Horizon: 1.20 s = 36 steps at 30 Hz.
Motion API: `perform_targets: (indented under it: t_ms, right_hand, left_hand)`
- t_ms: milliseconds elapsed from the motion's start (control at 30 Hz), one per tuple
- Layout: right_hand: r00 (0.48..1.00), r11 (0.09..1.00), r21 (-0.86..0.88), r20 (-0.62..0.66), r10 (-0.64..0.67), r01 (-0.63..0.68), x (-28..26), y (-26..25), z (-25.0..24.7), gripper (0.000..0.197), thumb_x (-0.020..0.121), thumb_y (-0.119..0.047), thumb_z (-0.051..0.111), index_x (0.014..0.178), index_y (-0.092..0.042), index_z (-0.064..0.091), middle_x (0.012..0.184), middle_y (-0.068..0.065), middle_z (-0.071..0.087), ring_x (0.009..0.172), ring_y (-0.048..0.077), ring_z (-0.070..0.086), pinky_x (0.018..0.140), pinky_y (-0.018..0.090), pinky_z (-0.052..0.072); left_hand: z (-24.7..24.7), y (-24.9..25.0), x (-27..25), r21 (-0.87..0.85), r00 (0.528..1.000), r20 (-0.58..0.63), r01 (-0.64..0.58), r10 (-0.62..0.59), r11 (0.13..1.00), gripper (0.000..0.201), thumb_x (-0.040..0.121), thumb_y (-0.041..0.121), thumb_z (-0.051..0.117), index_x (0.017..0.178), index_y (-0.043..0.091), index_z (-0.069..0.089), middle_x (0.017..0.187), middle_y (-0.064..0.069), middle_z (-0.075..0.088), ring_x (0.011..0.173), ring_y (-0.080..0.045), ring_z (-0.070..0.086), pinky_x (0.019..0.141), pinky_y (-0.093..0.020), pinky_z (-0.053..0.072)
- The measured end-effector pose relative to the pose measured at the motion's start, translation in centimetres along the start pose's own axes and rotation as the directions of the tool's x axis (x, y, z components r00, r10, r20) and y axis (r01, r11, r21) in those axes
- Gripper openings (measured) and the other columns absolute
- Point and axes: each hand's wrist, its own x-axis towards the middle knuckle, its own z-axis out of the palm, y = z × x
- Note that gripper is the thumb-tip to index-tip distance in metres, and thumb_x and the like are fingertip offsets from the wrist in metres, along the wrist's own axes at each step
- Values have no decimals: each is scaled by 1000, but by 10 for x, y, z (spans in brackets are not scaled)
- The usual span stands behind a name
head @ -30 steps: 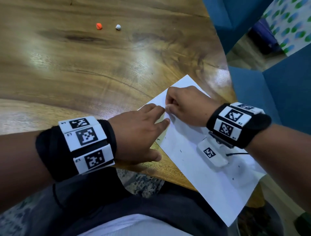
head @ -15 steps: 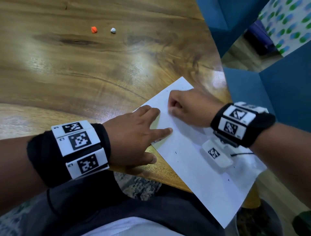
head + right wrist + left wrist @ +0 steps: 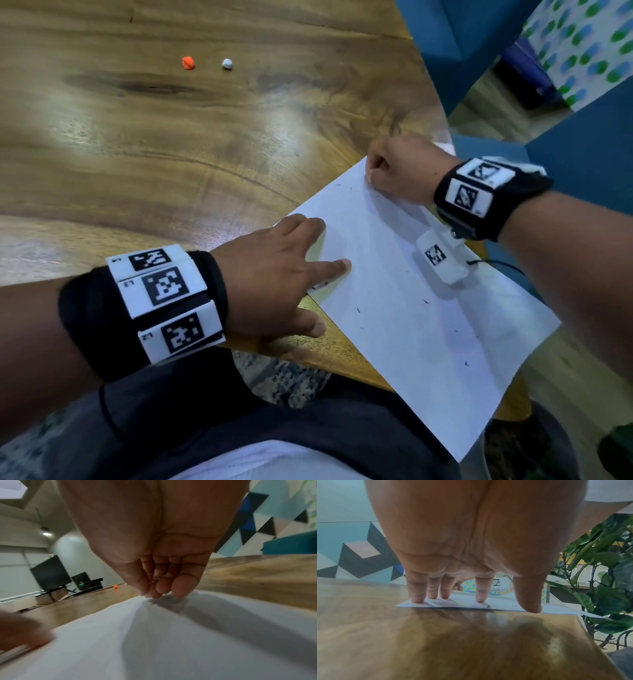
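A white sheet of paper (image 3: pixel 411 325) lies at an angle on the near right corner of a wooden table (image 3: pixel 137 154), partly overhanging its edge. My left hand (image 3: pixel 281 274) presses the sheet's left corner flat with straight, spread fingers (image 3: pixel 417 595); a narrow folded strip of the paper (image 3: pixel 501 600) shows beneath them. At the far corner, my right hand (image 3: pixel 397 171) has curled fingers, and its thumb and fingertips (image 3: pixel 180 592) pinch the sheet's far edge. Just in front of them the paper (image 3: pixel 154 642) rises in a low ridge.
Far back on the table sit a small orange ball (image 3: pixel 188 63) and a small white ball (image 3: pixel 227 63). Blue upholstered seating (image 3: pixel 582 137) stands just beyond the table's right edge. A leafy plant (image 3: pixel 607 574) grows to the right.
My right hand has slid away from the left hand along the paper's edge to the far corner. The left hand stays pressed on the left corner, its fingers now more spread.
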Motion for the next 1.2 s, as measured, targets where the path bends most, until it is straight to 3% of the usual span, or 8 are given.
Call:
perform_targets:
  t_ms: [167, 233, 400, 600, 900, 1000, 1100, 1200]
  right_hand:
    - [960, 971, 112, 158, -230, 214, -83, -23, 26, 8, 90, -26, 55, 93, -22, 61, 80, -8, 64, 78, 16, 58, 64, 25, 43]
    - [946, 962, 104, 185, -268, 252, -102, -29, 35, 8, 91, -29, 52, 93, -23, 58, 80, -7, 63, 75, 17, 57, 66, 31, 46]
    - [997, 996, 55, 33, -75, 73, -67, -7, 31, 6, 86, -24, 52, 84, -20, 56, 74, -2, 63, 74, 23, 58, 68, 39, 52]
    - [993, 993, 41, -38, 113, -112, -21, 19, 14, 12, 89, -24, 50, 87, -18, 60, 85, 2, 65, 84, 24, 58, 70, 35, 50]
    - [967, 974, 112, 139, -211, 196, -105, -26, 39, 4, 87, -26, 53, 86, -24, 55, 73, -7, 61, 70, 17, 56, 63, 35, 47]
    - [987, 988, 81, 89, -135, 128, -90, -12, 35, 5, 87, -24, 53, 85, -21, 56, 74, -3, 62, 73, 21, 58, 65, 36, 50]
    - [999, 998, 52, -39, 22, -20, -53, 8, 26, 9, 89, -21, 52, 87, -16, 60, 78, 1, 64, 78, 24, 58, 63, 33, 46]
    - [994, 995, 48, -50, 95, -93, -26, 19, 16, 11, 88, -21, 53, 88, -15, 63, 85, 1, 65, 85, 23, 57, 68, 33, 47]
  left_hand:
    - [3, 0, 0, -2, 1000, -6, 8, -8, 1000, 95, 84, 82, 44, 161, 41, 6, 159, -13, 7, 149, -30, 4, 123, -42, 19]
    - [3, 0, 0, 2, 1000, 0, 7, -7, 1000, 95, 84, 82, 43, 161, 41, 5, 159, -13, 5, 150, -30, 2, 124, -41, 18]
    - [1, 0, -2, 2, 1000, 20, 0, 0, 1000, 96, 84, 83, 42, 161, 41, 3, 159, -12, 4, 150, -29, 1, 123, -41, 19]
    - [1, 0, -1, -22, 1000, 23, 9, -9, 1000, 93, 85, 83, 41, 160, 43, 5, 159, -12, 4, 149, -28, 1, 123, -42, 20]
    - [1, 1, 0, -22, 999, 20, 25, -25, 999, 94, 82, 86, 35, 160, 42, 10, 157, -12, 9, 150, -30, 5, 122, -41, 22]
    - [1, 2, 0, 5, 999, 20, 28, -28, 1000, 96, 77, 88, 25, 160, 42, 7, 159, -14, 6, 151, -31, 2, 122, -45, 23]
    - [0, 2, 4, -1, 999, 31, 43, -43, 999, 93, 85, 83, 37, 160, 41, 3, 163, -15, -3, 152, -31, -5, 124, -45, 21]
    - [-5, 1, 12, -24, 999, 13, 50, -50, 998, 90, 85, 82, 42, 158, 41, 10, 161, -14, 4, 151, -31, 0, 119, -48, 30]
